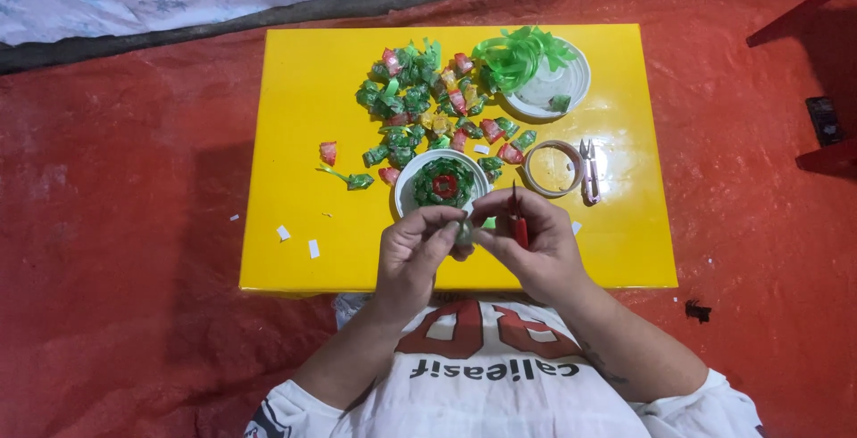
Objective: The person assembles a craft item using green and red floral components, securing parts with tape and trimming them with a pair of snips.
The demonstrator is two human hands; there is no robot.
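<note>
Both hands meet over the near edge of a yellow table [303,134]. The left hand [412,255] has its fingers curled, thumb and forefinger pinching a small green folded piece [464,233]. The right hand [528,246] pinches the same piece from the other side and also holds a thin red-handled tool [519,224], its dark tip pointing away from the body. The piece is small, glossy and greenish; its exact shape cannot be told.

Just beyond the hands stands a small white dish [406,179] holding a ring of green folded pieces [444,183] with a red centre. To its right lie a roll of clear tape [553,168] and a small pair of snips [589,170] beside it.

Farther back, a loose heap of green, red and yellow folded wrappers [420,103] spreads across the table's middle. At the far right a round white lid [571,81] carries curled green strips [518,56]. A single red wrapper [328,152] and a green one [357,181] lie apart at left, with white paper scraps [297,240] near the front edge. A red tarpaulin [116,224] covers the floor around the table.
</note>
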